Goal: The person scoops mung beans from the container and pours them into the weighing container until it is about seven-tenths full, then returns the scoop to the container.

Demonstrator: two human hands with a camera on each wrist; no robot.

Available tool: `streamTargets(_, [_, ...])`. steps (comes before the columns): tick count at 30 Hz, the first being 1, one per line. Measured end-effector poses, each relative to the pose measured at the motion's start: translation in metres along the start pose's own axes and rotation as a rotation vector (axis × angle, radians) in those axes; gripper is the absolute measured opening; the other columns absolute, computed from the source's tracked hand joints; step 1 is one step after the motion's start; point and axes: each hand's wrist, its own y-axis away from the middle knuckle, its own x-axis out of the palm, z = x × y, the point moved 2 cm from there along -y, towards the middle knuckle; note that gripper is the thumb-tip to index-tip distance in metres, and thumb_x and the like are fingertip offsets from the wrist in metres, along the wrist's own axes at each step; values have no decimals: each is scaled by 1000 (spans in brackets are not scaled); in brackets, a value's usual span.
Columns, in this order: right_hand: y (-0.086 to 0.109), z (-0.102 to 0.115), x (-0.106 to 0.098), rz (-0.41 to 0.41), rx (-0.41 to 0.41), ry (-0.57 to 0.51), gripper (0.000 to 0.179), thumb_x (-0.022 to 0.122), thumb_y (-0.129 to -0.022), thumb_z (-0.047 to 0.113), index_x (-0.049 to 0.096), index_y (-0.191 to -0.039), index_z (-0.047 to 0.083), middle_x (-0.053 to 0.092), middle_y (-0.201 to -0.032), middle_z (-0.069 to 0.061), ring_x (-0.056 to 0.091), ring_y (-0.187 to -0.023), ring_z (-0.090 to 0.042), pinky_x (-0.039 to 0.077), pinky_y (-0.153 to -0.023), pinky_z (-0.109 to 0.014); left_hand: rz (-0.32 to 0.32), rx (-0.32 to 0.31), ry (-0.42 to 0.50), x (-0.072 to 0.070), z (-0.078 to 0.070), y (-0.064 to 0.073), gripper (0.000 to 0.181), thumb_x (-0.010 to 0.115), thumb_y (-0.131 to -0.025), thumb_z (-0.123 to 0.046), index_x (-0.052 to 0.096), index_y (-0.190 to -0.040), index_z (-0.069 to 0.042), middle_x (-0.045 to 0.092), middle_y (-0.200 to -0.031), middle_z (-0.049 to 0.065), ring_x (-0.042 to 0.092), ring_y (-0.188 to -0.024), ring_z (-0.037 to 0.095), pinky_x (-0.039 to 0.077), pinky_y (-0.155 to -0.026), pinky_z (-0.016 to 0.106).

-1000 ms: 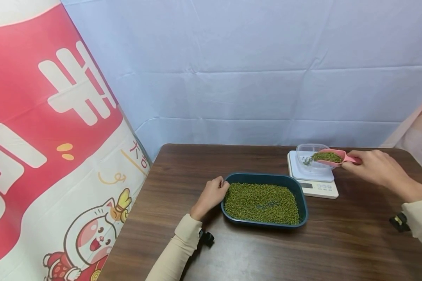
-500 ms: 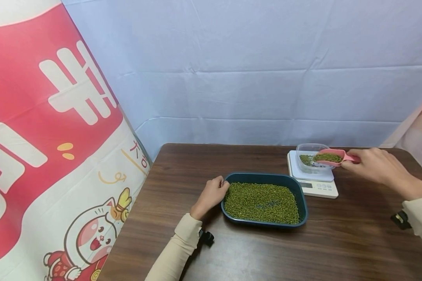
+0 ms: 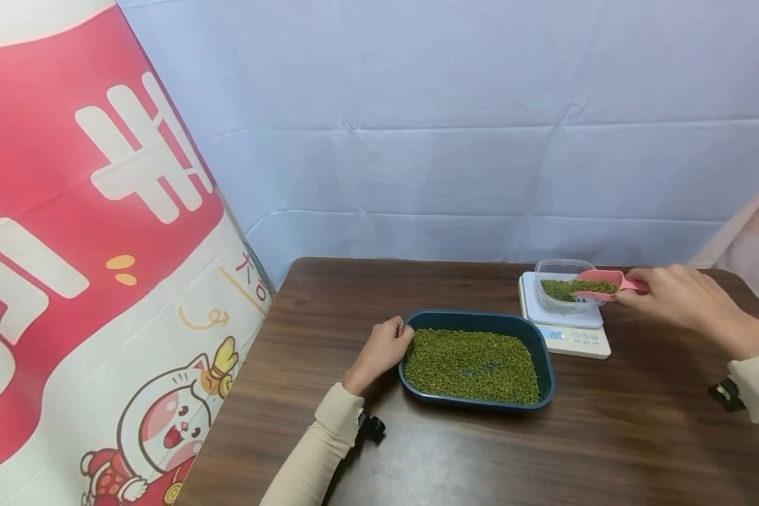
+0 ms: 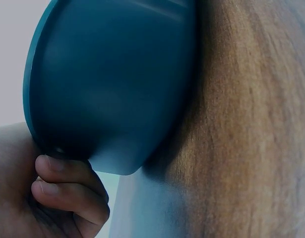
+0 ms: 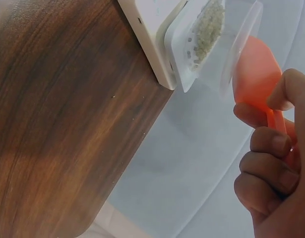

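Observation:
My left hand (image 3: 379,350) grips the left rim of a dark blue-green tray (image 3: 474,321) holding mung beans (image 3: 462,355). In the left wrist view, curled fingers (image 4: 68,193) lie against the tray's outer wall. My right hand (image 3: 673,299) holds a pink scoop (image 5: 255,72) by its handle. The scoop carries beans and tips left over the rim of a clear plastic container (image 3: 563,265). Beans (image 3: 555,289) cover part of the container's bottom. Under it is a white kitchen scale (image 3: 578,344) with its display lit; the digits are hard to read.
Everything stands on a dark wooden table (image 3: 335,295). A pale cloth (image 3: 417,176) hangs behind the table's back edge. To the left hangs a red and white printed banner (image 3: 183,281). The scale stands close beyond the tray's right corner.
Beans have run from the scoop into the container, and the heap there has grown. The scale's display has lit up. My left hand and the tray have stayed put.

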Motion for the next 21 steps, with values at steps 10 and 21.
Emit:
streamTargets(10, [-2,7,-5,55,13,19,40,63,-102,41,47,-73,17,41,-66,1,44,-65,-21,32,-57,-37,3,5,-2,-1,-2,1,33,46,-109,-24,42,-78,-16,36,-65,-4,32,-57,12,34,-60,26])
streamTargets(21, [-1,21,1,24,-12,26,36,66,-97,36,48,-71,18,43,-65,2,43,-63,-19,32,-56,-36,0,8,-16,-5,6,2,32,47,-108,-24,41,-77,-16,36,-66,-5,32,-57,11,34,-60,26])
